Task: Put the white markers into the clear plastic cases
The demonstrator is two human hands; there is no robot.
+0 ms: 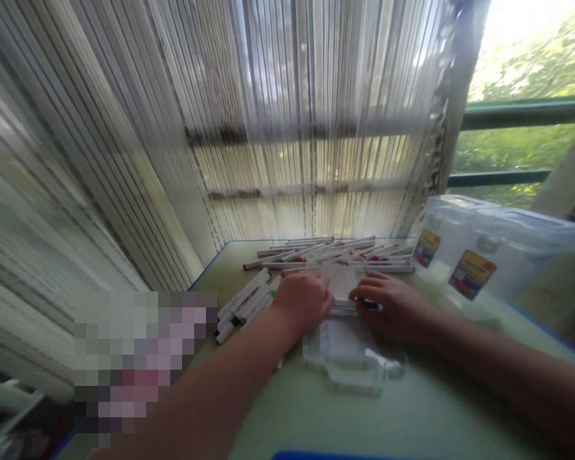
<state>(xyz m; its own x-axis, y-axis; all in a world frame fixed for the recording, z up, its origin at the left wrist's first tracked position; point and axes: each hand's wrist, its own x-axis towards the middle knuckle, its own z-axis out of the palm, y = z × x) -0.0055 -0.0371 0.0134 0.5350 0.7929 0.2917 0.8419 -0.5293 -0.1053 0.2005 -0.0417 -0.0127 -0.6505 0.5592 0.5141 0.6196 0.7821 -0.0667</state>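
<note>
And here we are at the pale green desk (287,421), 2 bare hands meeting near its middle! The left hand (304,295) comes in from the near left, its fingers curled in at the left side of an open clear plastic case (352,377). The right hand (393,305) faces it from the right, fingers bent and slightly spread over the case.

Between them, right in the thick of it, lie white markers (344,305) across the case, and a dark blue marker end (374,306) peeps out under the right fingers! Are the fingers clamped on those markers? On either hand, blur and overlap mean I cannot tell.

Look to the far side: a loose heap of markers (316,252), white barrels with red and green ends among them, pointing every which way. Over on the left, just beside the left hand, another batch of markers (246,303) lies slanted, some with black ends at the near side.

On the right stand 2 clear plastic boxes (503,249), side by side, each with a colourful label. Behind everything hangs a string curtain (311,96), and at the far right, a green railing (527,115) crosses the bright window opening!
</note>
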